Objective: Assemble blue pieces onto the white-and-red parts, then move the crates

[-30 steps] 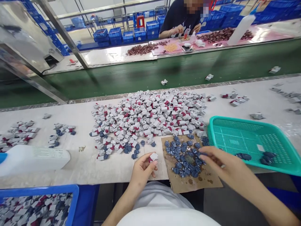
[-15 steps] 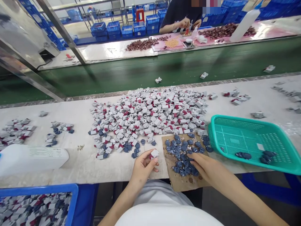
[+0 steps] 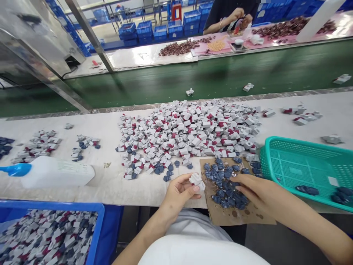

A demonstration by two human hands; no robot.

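the left hand [image 3: 178, 195] is raised just beside the edge of a brown cardboard sheet [image 3: 242, 217], its fingers [image 3: 190, 187] curled and grasping a small clump of white-and-grey plastic parts [image 3: 196, 180]. the right hand [image 3: 260, 193] lies over a heap of dark blue parts [image 3: 224, 180] on the cardboard, hiding its near edge. its fingers [image 3: 242, 186] are bent down among the parts, and i cannot tell whether they are pinching anything.

the cardboard rests on a white tabletop [image 3: 143, 187], touching a large spread pile of white, grey and red parts [image 3: 187, 136], with a few blue pieces scattered along the pile's lower edge. to the right, a teal plastic basket [image 3: 295, 147] sits tilted against the cardboard, holding a few blue clumps [image 3: 307, 190]. to the left lie a white plastic bottle [image 3: 57, 172] with a blue nozzle and some smaller heaps of parts [image 3: 40, 141]. a blue bin [image 3: 55, 205] full of mixed parts sits below the tabletop edge.

past a green conveyor belt [image 3: 209, 73], a co-worker [image 3: 231, 14] works with both hands at a pink-covered bench, among reddish-brown pieces [image 3: 286, 27], with stacks of blue crates [image 3: 165, 31] behind.
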